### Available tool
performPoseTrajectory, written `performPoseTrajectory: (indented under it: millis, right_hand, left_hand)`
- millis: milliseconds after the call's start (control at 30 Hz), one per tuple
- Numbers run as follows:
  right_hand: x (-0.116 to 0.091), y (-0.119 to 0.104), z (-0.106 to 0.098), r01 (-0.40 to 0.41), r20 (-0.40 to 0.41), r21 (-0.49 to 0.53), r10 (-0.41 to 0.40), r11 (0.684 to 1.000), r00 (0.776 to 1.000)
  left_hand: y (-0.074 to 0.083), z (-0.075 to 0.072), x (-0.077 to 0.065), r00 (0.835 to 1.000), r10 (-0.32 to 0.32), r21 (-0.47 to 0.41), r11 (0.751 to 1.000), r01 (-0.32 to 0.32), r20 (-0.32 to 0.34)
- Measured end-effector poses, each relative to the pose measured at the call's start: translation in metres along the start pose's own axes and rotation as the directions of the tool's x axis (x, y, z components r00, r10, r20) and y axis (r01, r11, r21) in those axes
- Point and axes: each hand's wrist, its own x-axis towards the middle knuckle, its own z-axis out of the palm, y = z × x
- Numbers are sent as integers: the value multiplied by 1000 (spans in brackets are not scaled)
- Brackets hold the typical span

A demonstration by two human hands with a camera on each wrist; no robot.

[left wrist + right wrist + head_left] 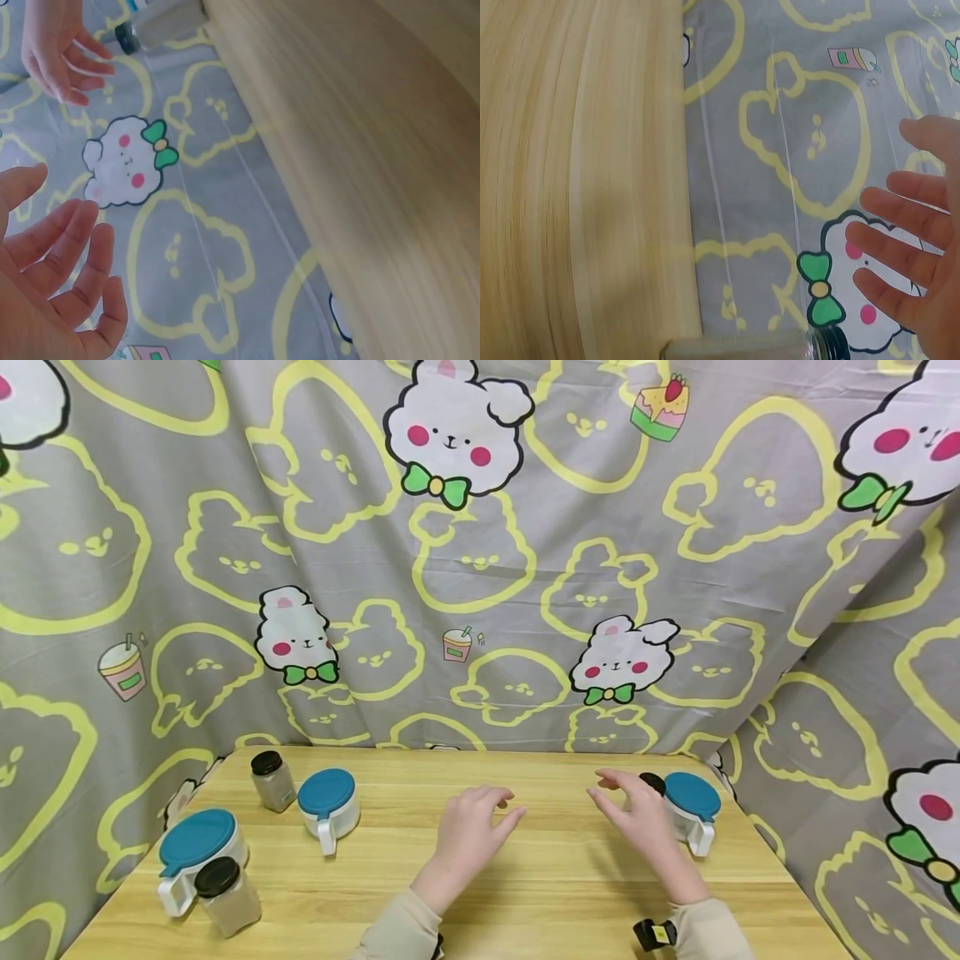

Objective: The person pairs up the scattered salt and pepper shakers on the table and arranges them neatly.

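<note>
Rear left jar showing small pale mark, too small to read. Black-lidded jar standing partly hidden behind right hand, beside white container wearing blue lid. Left hand hovering above wooden table. Both hands' fingers loosely curving, thumbs spreading wide.

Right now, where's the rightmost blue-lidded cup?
In the head view, the blue-lidded cup stands on the table, right of the right grip, beside a mostly hidden black-lidded jar.
</note>
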Motion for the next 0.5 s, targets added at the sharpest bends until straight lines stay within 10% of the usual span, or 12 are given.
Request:
performPoseTrajectory:
  millis: [500]
  right_hand:
    - [7, -20, 30, 102, -32, 41, -101, 994, 994]
  left_hand:
    - [-26, -22, -13, 999, 17, 60, 998, -15, -39]
